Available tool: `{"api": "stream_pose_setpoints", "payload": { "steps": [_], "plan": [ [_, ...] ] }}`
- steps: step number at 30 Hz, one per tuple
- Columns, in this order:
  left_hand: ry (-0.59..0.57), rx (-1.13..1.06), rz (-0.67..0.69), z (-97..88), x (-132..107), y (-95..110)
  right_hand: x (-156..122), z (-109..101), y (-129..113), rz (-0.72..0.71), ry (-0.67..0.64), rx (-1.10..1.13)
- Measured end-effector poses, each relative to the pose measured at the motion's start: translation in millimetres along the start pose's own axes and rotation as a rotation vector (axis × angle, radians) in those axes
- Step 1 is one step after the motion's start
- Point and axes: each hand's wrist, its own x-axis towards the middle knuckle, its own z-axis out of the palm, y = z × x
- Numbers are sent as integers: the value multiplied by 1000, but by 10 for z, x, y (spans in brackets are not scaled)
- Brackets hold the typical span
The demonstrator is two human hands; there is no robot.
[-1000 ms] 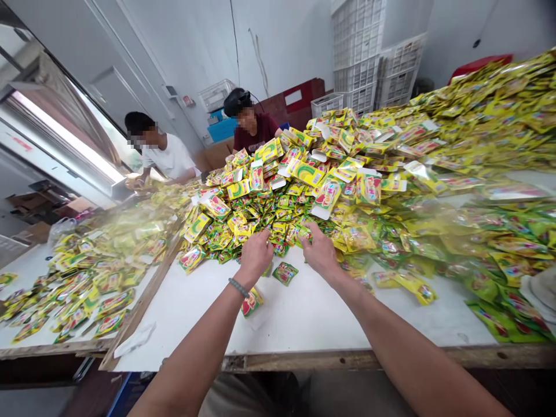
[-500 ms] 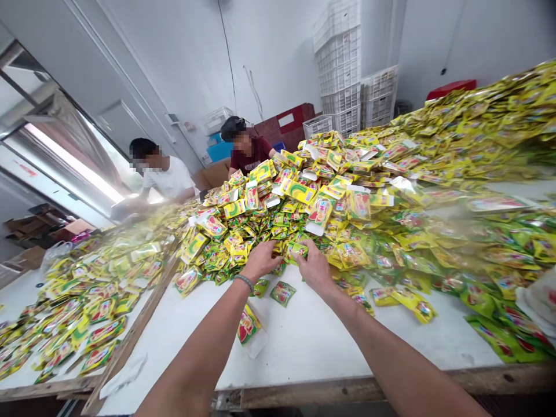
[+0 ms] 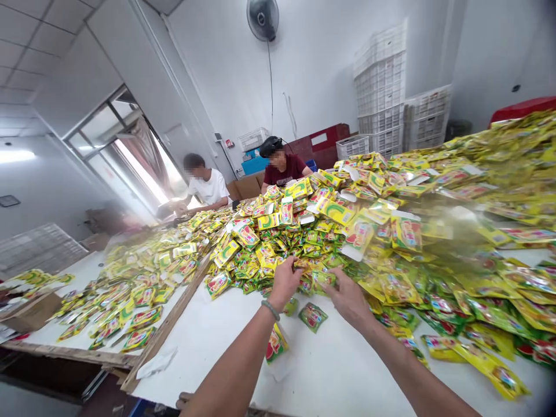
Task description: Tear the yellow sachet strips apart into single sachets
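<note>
Head view shows your left hand (image 3: pixel 284 282) curled into the front edge of the sachet pile (image 3: pixel 304 243), fingers closed on small sachets; your right hand (image 3: pixel 347 298), just right, spreads loosely open there. Pinch few, keeping clear of the loose sachet (image 3: pixel 313 316) nearer you.

A white table (image 3: pixel 339 376) with a worn wooden edge carries a huge heap of yellow-green packets (image 3: pixel 391 231), a few loose packets (image 3: pixel 311 316) lying apart.
</note>
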Motion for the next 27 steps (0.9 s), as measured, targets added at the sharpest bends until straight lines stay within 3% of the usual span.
{"api": "stream_pose_setpoints", "payload": {
  "steps": [5, 10, 16, 20, 23, 27],
  "plan": [
    [-83, -745, -132, 30, -411, 8, -38, 40, 7, -58, -65, 253],
    [-185, -1176, -143, 19, -781, -70, -100, 141, 72, -58, -146, 356],
    [-179, -1388, -208, -19, -818, -56, -85, 177, 62, -39, -217, 467],
    [-98, -1379, -195, 29, -786, -56, -114, 153, -59, -61, -131, 520],
    [-89, -1387, -195, 40, -792, -76, -148, 114, -112, 39, -74, 630],
    [-189, -1565, -255, 20, -804, -106, -184, 50, -120, 185, -276, 931]
  ]
}}
